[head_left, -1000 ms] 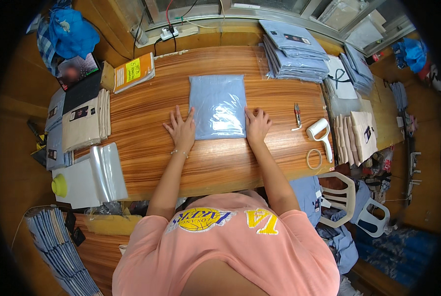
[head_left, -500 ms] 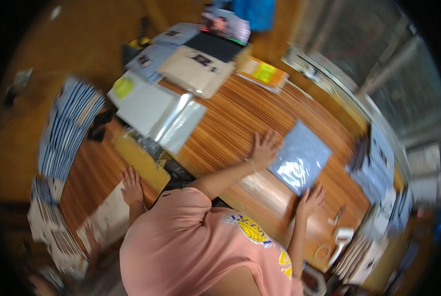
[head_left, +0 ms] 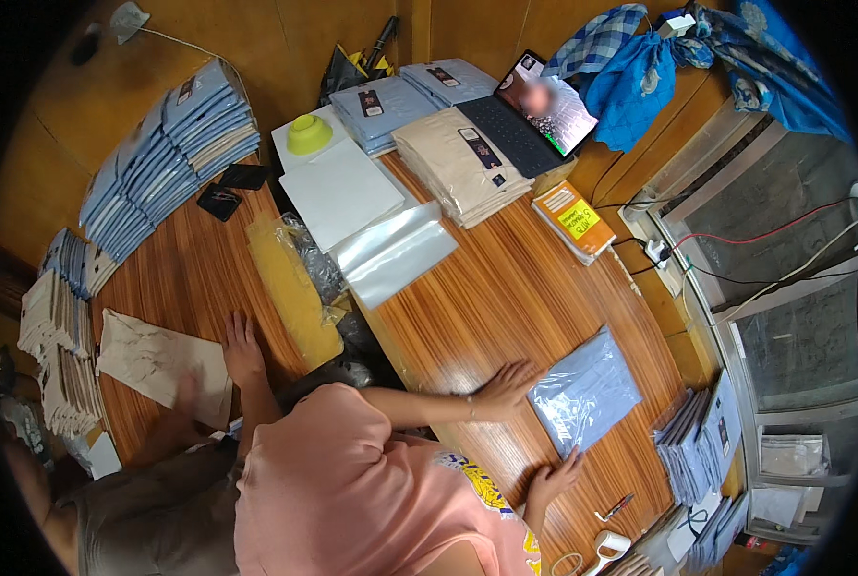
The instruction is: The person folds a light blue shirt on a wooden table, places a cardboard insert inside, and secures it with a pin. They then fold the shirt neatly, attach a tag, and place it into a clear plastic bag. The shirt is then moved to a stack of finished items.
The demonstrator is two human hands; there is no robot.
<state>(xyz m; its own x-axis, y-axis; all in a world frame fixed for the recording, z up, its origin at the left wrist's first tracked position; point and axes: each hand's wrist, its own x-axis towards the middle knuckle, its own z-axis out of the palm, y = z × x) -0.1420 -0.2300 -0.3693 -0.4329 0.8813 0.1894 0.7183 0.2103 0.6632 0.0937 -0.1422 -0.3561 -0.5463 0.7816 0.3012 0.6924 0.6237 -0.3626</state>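
A folded light-blue garment in a clear plastic bag (head_left: 587,392) lies flat on the wood-grain table, its shiny film catching the light. Beside its left edge is my left hand (head_left: 507,392), palm down with fingers stretched out; whether the fingertips touch the film I cannot tell. At the package's near corner, my right hand (head_left: 554,478) has its fingers extended, the fingertips touching the bag's edge. Neither hand grips anything. A pen (head_left: 616,507) and a white tape dispenser-like tool (head_left: 609,550) lie near my right hand.
Bagged blue garments (head_left: 698,437) stand along the right edge. Beyond are clear plastic bags (head_left: 400,252), a beige garment stack (head_left: 462,163), an orange box (head_left: 575,223) and a laptop (head_left: 525,120). At left, a co-worker's hand (head_left: 243,350) rests by a beige cloth (head_left: 160,360), near tall garment stacks (head_left: 169,158).
The view has turned, and the blur has cleared. My left hand's fingers are less spread beside the package. My right hand's fingertips have come onto the bag's near edge.
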